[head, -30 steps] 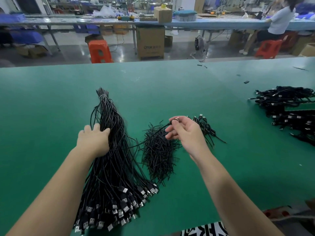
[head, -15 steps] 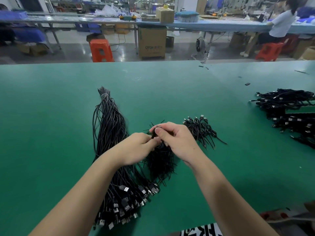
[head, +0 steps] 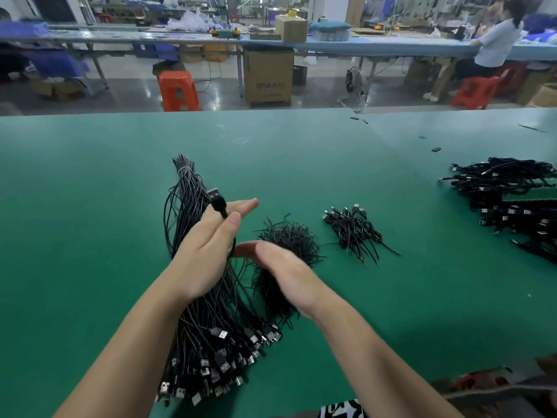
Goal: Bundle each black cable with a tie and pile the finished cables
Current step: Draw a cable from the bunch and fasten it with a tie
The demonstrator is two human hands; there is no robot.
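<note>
Black cable point(head: 217, 203) pinched in left hand point(head: 208, 251), right hand point(head: 283, 273) blurred

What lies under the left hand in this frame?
Under the left hand lies the big cable bundle on the green table; the middle of the bundle is covered by hand and forearm. A USB plug sticks up between thumb and fingers.

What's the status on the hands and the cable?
Left hand pinches one USB cable, fingers straight. Right hand blurred, nothing visibly held. Tie pile beside, nothing blocking.
</note>
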